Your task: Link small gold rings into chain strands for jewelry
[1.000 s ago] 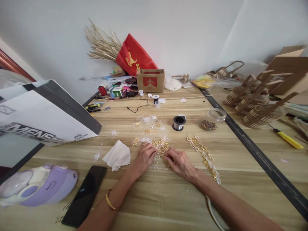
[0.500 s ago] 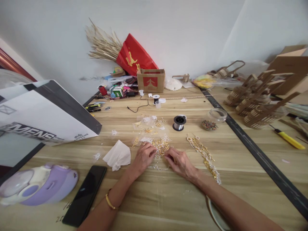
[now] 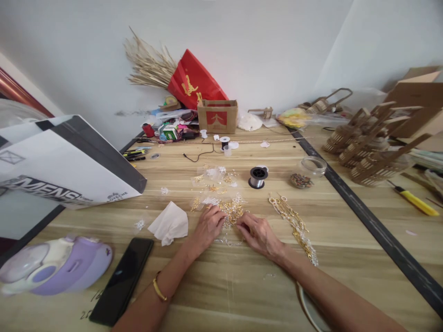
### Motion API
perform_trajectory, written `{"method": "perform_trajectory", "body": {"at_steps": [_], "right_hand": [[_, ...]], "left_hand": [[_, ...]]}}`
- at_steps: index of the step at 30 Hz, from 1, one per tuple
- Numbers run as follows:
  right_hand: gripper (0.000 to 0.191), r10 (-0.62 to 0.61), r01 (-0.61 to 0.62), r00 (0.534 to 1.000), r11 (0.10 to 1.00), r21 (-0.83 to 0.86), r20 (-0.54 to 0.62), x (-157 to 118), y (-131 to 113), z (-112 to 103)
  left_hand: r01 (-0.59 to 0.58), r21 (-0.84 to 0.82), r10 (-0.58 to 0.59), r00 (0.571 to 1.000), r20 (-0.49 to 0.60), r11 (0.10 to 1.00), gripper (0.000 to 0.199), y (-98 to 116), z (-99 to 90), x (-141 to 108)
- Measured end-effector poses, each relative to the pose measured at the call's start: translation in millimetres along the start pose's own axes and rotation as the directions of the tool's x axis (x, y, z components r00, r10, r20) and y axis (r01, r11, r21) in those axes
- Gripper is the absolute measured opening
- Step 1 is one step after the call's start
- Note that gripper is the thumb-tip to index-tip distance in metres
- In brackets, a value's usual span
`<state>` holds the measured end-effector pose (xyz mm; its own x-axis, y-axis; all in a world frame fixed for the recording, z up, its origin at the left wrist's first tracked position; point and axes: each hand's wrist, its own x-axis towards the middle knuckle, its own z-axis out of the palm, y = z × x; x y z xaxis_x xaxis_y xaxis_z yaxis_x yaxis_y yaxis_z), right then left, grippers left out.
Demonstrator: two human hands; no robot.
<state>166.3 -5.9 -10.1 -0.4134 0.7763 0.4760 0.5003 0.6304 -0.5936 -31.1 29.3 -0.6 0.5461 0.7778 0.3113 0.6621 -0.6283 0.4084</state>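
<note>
A loose pile of small gold and silver beads (image 3: 231, 210) lies at the middle of the table. My left hand (image 3: 208, 224) rests at the pile's left side, its fingers bent together at the edge of the beads; whatever sits between the fingertips is too small to name. On the other side, my right hand (image 3: 259, 233) is closed in a pinch, and its fingertips hide what they grip. A thin silver chain (image 3: 230, 242) lies on the wood between my hands. To the right of my right hand, gold and silver chains (image 3: 294, 221) are laid out in a bundle.
A black spool of clear thread (image 3: 258, 177) and a glass jar of dark beads (image 3: 306, 173) stand beyond my hands. On the left are a white tissue (image 3: 169, 223), a black phone (image 3: 122, 282) and a purple-and-white device (image 3: 65, 265). Small bamboo baskets (image 3: 370, 147) stand at right.
The fingers of my left hand have drawn closer together and the hand has shifted slightly right. My right hand stays almost still in its pinch.
</note>
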Motion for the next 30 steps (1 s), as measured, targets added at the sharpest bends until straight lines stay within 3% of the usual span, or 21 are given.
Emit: {"method": "perform_trajectory", "body": {"at_steps": [13, 30], "right_hand": [[0.009, 0.013, -0.013, 1.0, 1.0, -0.009, 0.015, -1.5, 1.8, 0.3], [0.01, 0.019, -0.019, 1.0, 1.0, 0.007, 0.005, -0.7, 0.6, 0.0]], "left_hand": [[0.049, 0.03, -0.049, 0.999, -0.006, 0.998, 0.01, 2.8, 2.1, 0.6], [0.027, 0.057, -0.028, 0.999, 0.016, 0.998, 0.016, 4.3, 5.3, 0.2]]}}
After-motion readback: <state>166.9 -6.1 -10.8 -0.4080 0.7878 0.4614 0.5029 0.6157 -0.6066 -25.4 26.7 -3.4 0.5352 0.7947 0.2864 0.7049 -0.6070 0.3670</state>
